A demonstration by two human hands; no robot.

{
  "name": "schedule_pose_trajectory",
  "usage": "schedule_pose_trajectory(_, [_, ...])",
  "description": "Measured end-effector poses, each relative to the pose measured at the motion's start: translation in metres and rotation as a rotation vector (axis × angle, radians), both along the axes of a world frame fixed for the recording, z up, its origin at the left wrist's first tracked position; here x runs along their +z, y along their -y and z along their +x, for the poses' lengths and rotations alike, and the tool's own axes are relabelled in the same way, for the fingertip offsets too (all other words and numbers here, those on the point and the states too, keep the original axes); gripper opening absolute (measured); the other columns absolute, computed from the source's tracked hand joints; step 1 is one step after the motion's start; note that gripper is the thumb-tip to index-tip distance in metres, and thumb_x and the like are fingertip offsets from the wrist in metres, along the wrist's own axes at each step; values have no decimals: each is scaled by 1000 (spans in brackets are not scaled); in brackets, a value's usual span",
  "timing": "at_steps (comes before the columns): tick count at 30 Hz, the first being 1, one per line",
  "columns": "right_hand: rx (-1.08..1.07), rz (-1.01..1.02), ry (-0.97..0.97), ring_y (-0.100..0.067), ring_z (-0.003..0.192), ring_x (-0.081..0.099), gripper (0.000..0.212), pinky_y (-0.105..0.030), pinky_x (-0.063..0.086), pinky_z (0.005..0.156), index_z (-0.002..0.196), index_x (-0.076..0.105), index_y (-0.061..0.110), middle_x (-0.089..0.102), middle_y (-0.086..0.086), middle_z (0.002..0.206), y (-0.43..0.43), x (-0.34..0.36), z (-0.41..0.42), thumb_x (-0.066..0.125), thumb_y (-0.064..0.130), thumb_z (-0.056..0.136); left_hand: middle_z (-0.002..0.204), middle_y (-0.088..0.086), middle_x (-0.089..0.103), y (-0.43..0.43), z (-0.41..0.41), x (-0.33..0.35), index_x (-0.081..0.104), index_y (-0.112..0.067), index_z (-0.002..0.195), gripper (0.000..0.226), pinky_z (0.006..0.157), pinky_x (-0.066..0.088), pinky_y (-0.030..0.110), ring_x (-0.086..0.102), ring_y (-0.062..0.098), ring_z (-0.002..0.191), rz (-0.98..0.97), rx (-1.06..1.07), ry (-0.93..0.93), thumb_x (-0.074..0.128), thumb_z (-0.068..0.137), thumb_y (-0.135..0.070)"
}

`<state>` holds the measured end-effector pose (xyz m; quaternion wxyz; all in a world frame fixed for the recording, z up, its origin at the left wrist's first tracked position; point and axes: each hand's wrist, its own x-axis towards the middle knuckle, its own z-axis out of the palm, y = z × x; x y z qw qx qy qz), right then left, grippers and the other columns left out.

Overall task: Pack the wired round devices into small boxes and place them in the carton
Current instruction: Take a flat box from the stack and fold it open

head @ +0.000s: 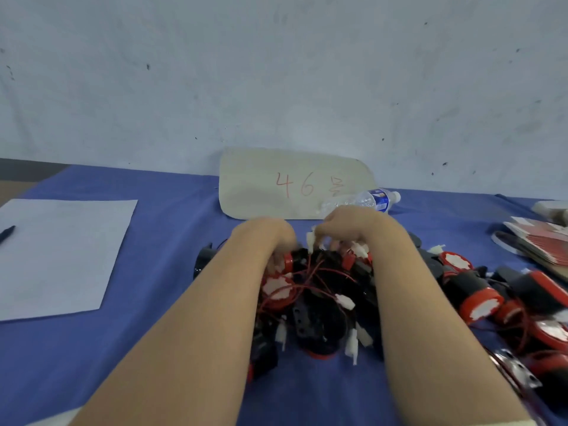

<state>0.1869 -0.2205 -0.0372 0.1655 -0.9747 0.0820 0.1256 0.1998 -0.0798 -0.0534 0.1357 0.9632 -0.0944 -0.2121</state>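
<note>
A tangled pile of round black-and-red wired devices point(313, 302) with thin red wires and white plugs lies on the blue table point(172, 241) between my forearms. My left hand point(270, 238) curls over the pile's far left edge, its fingers on a red-capped device point(287, 262). My right hand point(347, 226) curls over the far right edge, fingertips among white plugs point(358, 249) and wires. What exactly each hand holds is blurred. More of the same devices point(479, 296) lie spread to the right. No small box or carton is in view.
A beige card point(276, 182) marked "46" in red leans on the wall, with a plastic water bottle point(365, 201) lying before it. White paper point(61, 253) and a pen point(6, 233) sit at left. Red-and-white flat packs point(541, 241) lie at far right.
</note>
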Motion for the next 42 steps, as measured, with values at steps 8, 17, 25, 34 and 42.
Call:
schedule_pose_trajectory(8, [14,-24,105,-29,130,43,55,-47,26,112,136,49,30,48,-1,142,-44,-41,-14,34,61,93,160,13,1,-13,-13,-33,20,-21,152,65,109,-6,67,-8,43,144,196,348,66,23,97,-55])
schedule_pose_trajectory(17, [183,-85,-160,-23,116,53,51,-36,40,98,128,57,20,56,0,130,-39,-19,-61,45,55,92,132,13,53,-15,-62,-13,46,-8,137,39,91,43,36,53,31,117,138,-107,37,38,100,-18])
schedule_pose_trajectory(25, [177,-180,-130,-18,64,38,19,-27,31,59,89,56,9,49,-5,80,-40,-4,-135,45,24,95,102,7,57,-26,-139,0,48,-10,129,40,79,47,36,54,27,84,65,-182,-84,39,98,-34])
schedule_pose_trajectory(34, [55,-2,381,-30,112,56,32,-40,46,96,122,62,10,61,-12,125,-71,-6,-233,47,13,94,96,23,58,-65,-222,23,57,5,95,27,54,31,28,42,22,67,-151,-58,264,43,97,-19])
schedule_pose_trajectory(42, [-30,-233,428,-34,113,52,39,-45,32,98,130,45,21,55,-10,124,-130,-65,-292,49,35,94,108,3,60,-157,-286,-5,53,-12,110,35,83,46,32,55,22,103,-92,222,260,63,86,-35])
